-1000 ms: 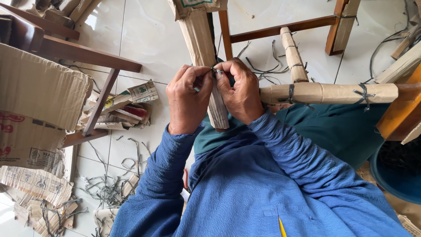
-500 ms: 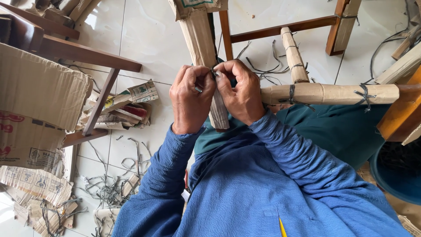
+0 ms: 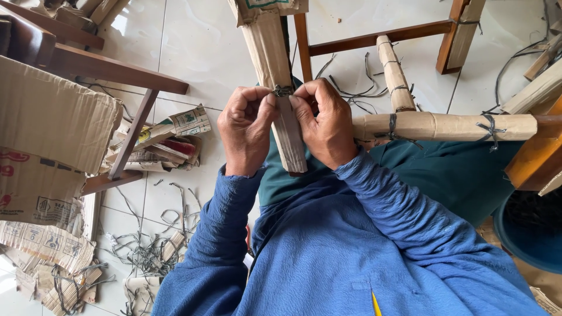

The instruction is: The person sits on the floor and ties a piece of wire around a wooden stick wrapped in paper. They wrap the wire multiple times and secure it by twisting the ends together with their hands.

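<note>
A chair leg wrapped in brown cardboard [image 3: 275, 58] runs down the middle of the view. A grey string tie [image 3: 283, 90] circles it. My left hand [image 3: 244, 131] pinches the tie from the left and my right hand [image 3: 325, 126] pinches it from the right, thumbs and forefingers meeting at the knot. Both sleeves are blue. A second cardboard-wrapped rail [image 3: 445, 126] with two grey ties stretches out to the right of my right hand, and a third wrapped rail [image 3: 393, 73] rises from it.
Bare wooden chair frames stand at top right [image 3: 374, 40] and left [image 3: 111, 69]. Cardboard sheets [image 3: 50, 140] lie at left, folded cartons [image 3: 170, 140] under the frame, cut grey string scraps [image 3: 140, 251] on the white tiles. A blue bucket [image 3: 530, 234] sits at right.
My two hands have stayed on the tie, with only small finger shifts at the knot. The wrapped leg has not moved.
</note>
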